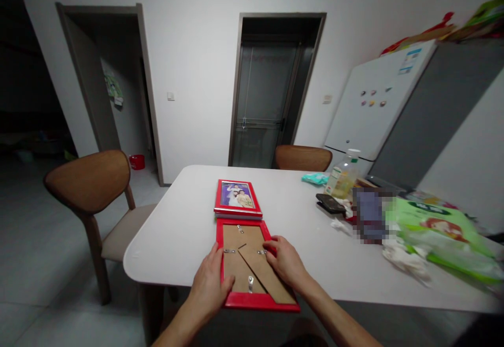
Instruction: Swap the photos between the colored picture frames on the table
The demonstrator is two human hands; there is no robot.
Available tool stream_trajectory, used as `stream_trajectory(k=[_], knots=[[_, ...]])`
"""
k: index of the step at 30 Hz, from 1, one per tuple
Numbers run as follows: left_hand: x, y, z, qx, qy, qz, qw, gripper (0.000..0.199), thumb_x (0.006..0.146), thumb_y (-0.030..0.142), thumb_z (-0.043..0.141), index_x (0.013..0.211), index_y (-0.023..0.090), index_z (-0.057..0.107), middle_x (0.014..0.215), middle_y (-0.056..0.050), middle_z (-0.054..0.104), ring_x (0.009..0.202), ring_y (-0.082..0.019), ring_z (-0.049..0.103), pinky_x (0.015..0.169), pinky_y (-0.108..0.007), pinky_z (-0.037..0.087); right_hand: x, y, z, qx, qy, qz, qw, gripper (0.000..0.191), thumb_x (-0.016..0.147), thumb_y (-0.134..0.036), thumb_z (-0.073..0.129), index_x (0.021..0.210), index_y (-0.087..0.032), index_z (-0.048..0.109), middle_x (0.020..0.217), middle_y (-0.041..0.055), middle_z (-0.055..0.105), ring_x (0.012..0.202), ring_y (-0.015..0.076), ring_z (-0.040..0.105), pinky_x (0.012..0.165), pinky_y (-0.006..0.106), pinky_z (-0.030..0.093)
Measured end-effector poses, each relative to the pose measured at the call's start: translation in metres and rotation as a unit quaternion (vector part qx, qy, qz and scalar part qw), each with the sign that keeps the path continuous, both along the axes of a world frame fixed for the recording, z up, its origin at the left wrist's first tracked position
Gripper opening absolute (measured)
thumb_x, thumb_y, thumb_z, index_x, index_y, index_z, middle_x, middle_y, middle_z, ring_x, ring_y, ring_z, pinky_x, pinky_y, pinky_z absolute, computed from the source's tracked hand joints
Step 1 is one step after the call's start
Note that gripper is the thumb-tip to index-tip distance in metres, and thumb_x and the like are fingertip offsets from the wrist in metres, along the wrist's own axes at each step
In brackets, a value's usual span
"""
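Note:
A red picture frame point(260, 301) lies face down at the table's near edge, its brown backing board point(252, 235) and slanting stand leg point(262, 273) upward. Small metal clips point(251, 283) sit along the board's sides. My left hand point(208, 284) grips the frame's left side, thumb over the board. On the opposite side, my right hand point(286, 263) has its fingers bent over the edge beside the right clip; part of its grip is hidden. Just beyond lies a second red frame point(258, 205), face up, with a photo point(237, 195) of several people.
On the white table point(177, 221), to the right, are a bottle point(342, 176), a black phone-like object point(329, 203), crumpled tissues point(405, 260) and a green package point(437, 226). A blurred patch hides one item. Wooden chairs point(90, 179) stand at the left and far side.

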State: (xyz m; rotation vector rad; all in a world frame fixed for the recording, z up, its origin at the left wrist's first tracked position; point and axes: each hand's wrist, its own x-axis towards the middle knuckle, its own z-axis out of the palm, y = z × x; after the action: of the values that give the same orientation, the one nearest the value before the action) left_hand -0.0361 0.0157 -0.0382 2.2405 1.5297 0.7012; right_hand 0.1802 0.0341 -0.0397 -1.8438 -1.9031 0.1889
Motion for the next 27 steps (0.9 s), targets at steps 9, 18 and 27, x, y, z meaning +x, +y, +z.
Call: stream_trajectory(k=[9,18,27], knots=[[0.000,0.004,-0.015,0.009,-0.068,0.009,0.998,0.057,0.068,0.020,0.043,0.122,0.006,0.037,0.128,-0.013,0.039,0.118,-0.019,0.036,0.099,-0.029,0.026,-0.007,-0.001,0.001,0.036,-0.036,-0.027,0.998,0.029,0.073,-0.023,0.043,0.095,-0.018,0.062,0.100,0.0111,0.054,0.090,0.0199,0.050,0.079,0.029,0.038],[0.001,0.009,-0.026,0.039,-0.069,0.013,0.997,0.055,0.067,0.016,0.040,0.122,0.011,0.037,0.127,-0.011,0.041,0.117,-0.018,0.037,0.098,-0.031,0.028,-0.076,0.013,0.012,0.022,-0.039,0.134,0.990,0.023,0.078,-0.030,0.045,0.078,-0.020,0.066,0.086,0.0059,0.059,0.084,0.0162,0.050,0.076,0.025,0.036],[0.002,0.005,-0.015,0.015,-0.077,0.016,0.997,0.056,0.066,0.015,0.041,0.122,0.008,0.037,0.128,-0.012,0.040,0.118,-0.019,0.036,0.099,-0.030,0.027,-0.076,0.025,0.009,0.027,-0.052,0.075,0.995,0.024,0.079,-0.028,0.043,0.085,-0.017,0.063,0.087,0.0076,0.058,0.084,0.0166,0.049,0.074,0.025,0.034]])
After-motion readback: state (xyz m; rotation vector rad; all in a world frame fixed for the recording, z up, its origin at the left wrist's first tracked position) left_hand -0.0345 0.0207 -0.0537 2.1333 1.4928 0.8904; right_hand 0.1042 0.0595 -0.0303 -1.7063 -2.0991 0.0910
